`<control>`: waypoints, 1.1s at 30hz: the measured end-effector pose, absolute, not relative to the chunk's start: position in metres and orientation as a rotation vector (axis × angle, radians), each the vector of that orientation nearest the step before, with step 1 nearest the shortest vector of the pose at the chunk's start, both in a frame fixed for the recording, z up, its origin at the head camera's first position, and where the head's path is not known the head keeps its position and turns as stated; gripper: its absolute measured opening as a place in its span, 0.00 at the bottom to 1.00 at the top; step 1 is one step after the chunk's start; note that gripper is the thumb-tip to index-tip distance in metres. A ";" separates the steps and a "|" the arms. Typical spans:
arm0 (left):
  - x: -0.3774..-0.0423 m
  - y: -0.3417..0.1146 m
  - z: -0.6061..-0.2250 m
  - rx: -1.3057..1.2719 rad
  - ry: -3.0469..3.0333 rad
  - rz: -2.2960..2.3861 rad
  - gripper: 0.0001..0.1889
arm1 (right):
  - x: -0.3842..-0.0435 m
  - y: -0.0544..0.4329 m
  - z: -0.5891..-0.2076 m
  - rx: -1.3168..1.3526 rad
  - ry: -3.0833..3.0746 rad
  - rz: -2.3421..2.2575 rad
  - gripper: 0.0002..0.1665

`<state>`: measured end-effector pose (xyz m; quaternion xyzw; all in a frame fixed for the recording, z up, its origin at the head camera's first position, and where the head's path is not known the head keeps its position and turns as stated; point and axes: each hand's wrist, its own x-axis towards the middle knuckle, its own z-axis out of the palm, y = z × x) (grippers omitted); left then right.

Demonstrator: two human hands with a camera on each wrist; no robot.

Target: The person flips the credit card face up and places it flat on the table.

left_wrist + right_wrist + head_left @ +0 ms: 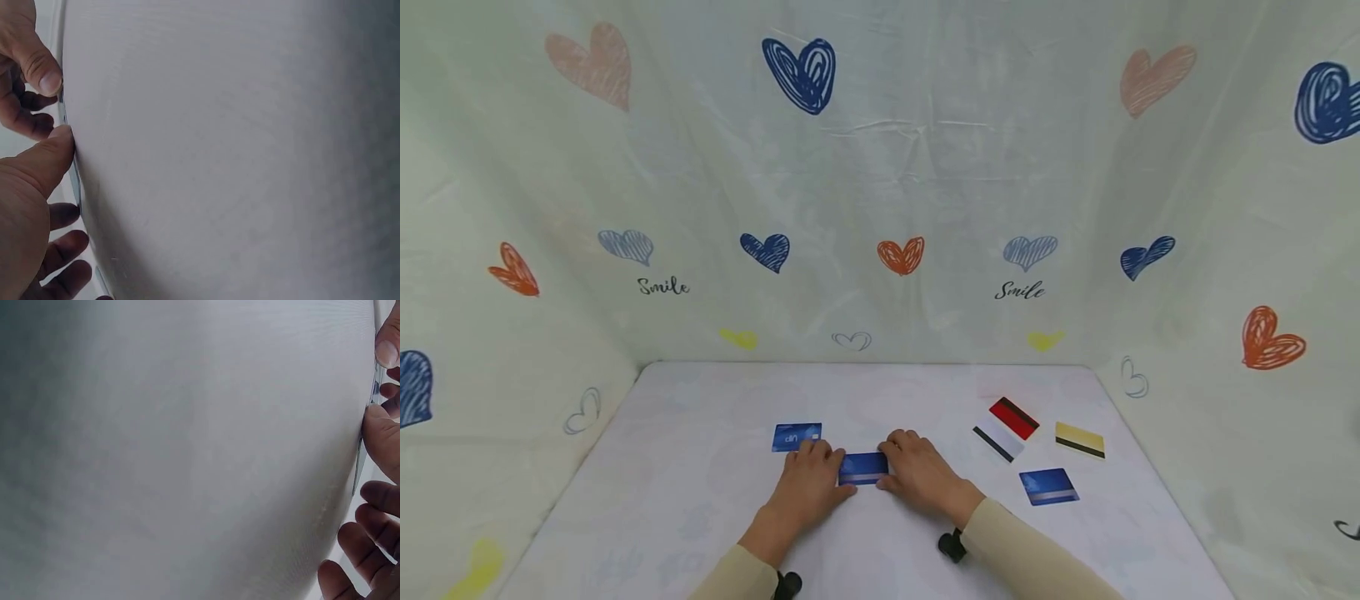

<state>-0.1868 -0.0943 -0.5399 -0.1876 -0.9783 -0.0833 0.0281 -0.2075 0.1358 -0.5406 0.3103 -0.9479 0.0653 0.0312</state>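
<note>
On the white table, between both hands, is the grey-striped blue card. The left hand pinches its left end; the right hand pinches its right end. Whether the card is slightly raised cannot be told. Step in hand, as judged: positioning this card beside the white-lettered blue card. The next move calls for even pressure at both ends, card level.
</note>
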 end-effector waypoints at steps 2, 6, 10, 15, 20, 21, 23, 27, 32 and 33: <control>-0.187 -0.095 -0.539 -0.573 -3.027 -0.262 0.34 | -0.208 0.136 -0.540 0.961 -2.924 0.202 0.32; -0.188 -0.094 -0.539 -0.580 -3.024 -0.260 0.34 | -0.208 0.135 -0.538 0.960 -2.940 0.209 0.31; -0.189 -0.094 -0.537 -0.585 -3.028 -0.263 0.35 | -0.210 0.134 -0.538 0.953 -2.955 0.246 0.29; -0.190 -0.093 -0.537 -0.586 -3.041 -0.274 0.35 | -0.213 0.135 -0.540 0.944 -2.967 0.291 0.27; -0.190 -0.092 -0.535 -0.582 -3.053 -0.297 0.36 | -0.214 0.135 -0.542 0.937 -2.967 0.339 0.27; -0.191 -0.093 -0.535 -0.581 -3.053 -0.306 0.36 | -0.214 0.135 -0.542 0.936 -2.967 0.351 0.27; -0.191 -0.094 -0.535 -0.587 -3.045 -0.317 0.35 | -0.214 0.135 -0.541 0.938 -2.968 0.366 0.27; -0.191 -0.096 -0.533 -0.615 -3.007 -0.322 0.35 | -0.212 0.134 -0.541 0.952 -2.965 0.375 0.27; -0.193 -0.098 -0.533 -0.644 -2.956 -0.286 0.35 | -0.212 0.134 -0.542 0.964 -2.959 0.337 0.27; -0.193 -0.099 -0.534 -0.647 -2.946 -0.283 0.35 | -0.211 0.134 -0.542 0.963 -2.958 0.331 0.27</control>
